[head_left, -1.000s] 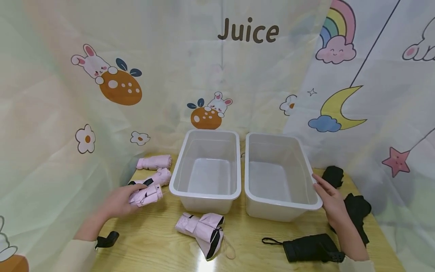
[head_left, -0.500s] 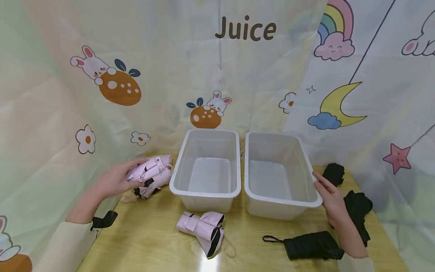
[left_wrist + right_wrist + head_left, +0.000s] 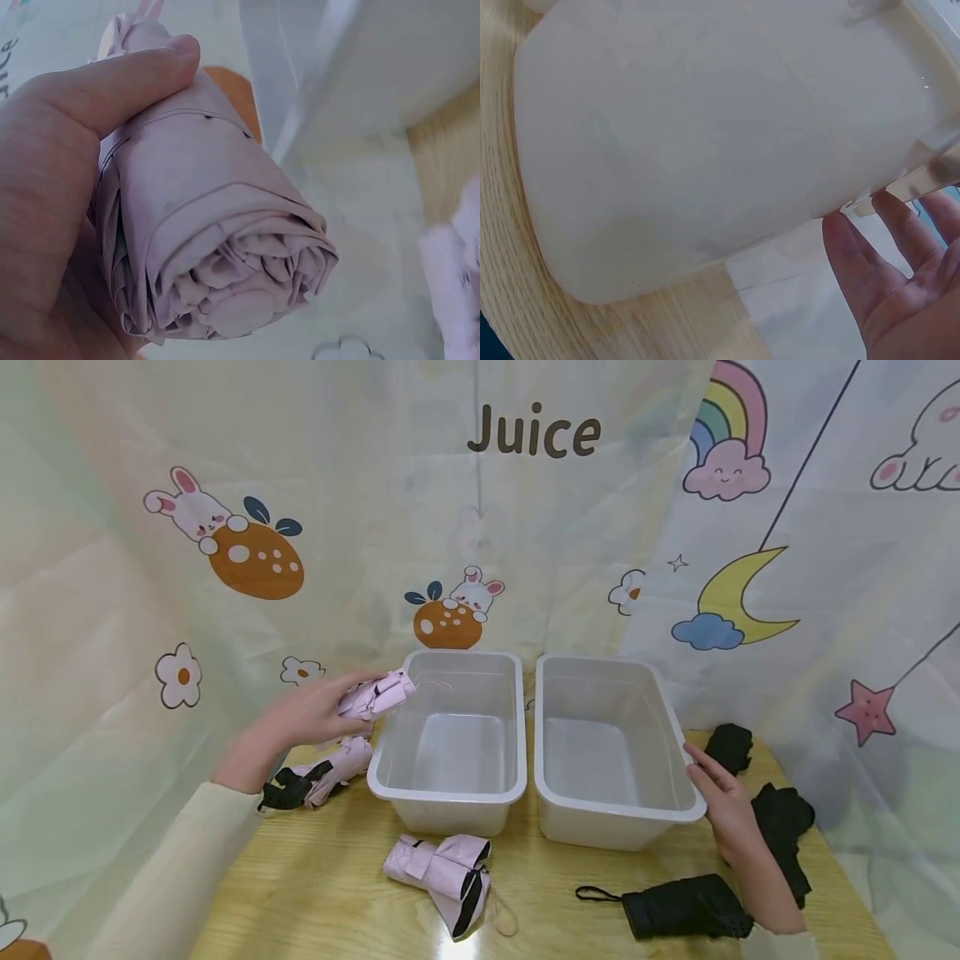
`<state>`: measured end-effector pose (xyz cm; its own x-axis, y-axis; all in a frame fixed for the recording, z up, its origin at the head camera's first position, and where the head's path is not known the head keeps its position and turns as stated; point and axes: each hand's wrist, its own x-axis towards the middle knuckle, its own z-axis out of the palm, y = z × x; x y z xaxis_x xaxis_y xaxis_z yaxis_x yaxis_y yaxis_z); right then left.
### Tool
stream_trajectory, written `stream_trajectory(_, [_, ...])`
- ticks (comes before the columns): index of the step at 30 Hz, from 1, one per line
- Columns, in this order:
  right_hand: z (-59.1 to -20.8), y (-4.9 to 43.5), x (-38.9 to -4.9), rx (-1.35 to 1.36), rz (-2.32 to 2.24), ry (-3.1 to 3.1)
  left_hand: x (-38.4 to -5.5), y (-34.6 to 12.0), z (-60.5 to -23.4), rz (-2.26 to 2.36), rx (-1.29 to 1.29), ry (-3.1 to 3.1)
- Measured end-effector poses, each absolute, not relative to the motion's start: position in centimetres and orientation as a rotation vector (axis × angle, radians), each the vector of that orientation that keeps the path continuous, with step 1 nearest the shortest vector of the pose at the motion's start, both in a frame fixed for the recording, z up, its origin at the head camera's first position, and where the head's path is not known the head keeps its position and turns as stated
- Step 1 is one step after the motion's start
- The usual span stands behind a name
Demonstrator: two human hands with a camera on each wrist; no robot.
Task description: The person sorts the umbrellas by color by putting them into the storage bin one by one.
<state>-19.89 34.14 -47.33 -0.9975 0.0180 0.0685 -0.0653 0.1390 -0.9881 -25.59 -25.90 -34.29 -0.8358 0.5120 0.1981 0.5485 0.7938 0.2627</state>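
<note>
My left hand (image 3: 315, 712) grips a folded pink umbrella (image 3: 381, 695) in the air at the left rim of the left white bin (image 3: 457, 814). In the left wrist view, the thumb lies across the rolled umbrella (image 3: 202, 165), whose bunched end faces the camera. Under the left hand, another pink umbrella (image 3: 348, 758) with black parts lies on the table. My right hand (image 3: 729, 814) touches the right white bin (image 3: 592, 831) at its right rim. In the right wrist view, the extended fingertips of the right hand (image 3: 900, 292) meet the bin's edge.
A loosely folded pink umbrella (image 3: 442, 872) lies in front of the left bin. Around the right forearm lie a black umbrella (image 3: 678, 906) with a wrist loop and dark folded bundles (image 3: 782, 827). A printed cloth (image 3: 555, 552) hangs behind the wooden table (image 3: 330, 885).
My left hand has taken up a pink umbrella from the left pile, moving it up and right to the left bin's rim. The right hand has stayed at the right bin.
</note>
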Motion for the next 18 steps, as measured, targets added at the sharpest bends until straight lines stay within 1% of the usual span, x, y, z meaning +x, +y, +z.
stream_trajectory(7, [-47.5,34.4,-19.8,0.007,2.034,-2.327,-28.2,-21.4,-34.1,-0.406,-0.887,-2.913])
stream_trajectory(11, [-47.5,34.5,-19.8,0.018,2.060,-2.300,-29.8,-19.1,-34.2,-0.401,-0.862,-2.980])
stream_trajectory(14, [-47.5,34.4,-19.8,0.017,2.083,-2.288,-30.9,-17.9,-34.5,-0.362,-0.822,-3.020])
stream_trajectory(18, [-47.5,34.2,-20.0,-0.005,2.070,-2.303,-32.4,-16.8,-35.3,-0.370,-0.845,-3.014])
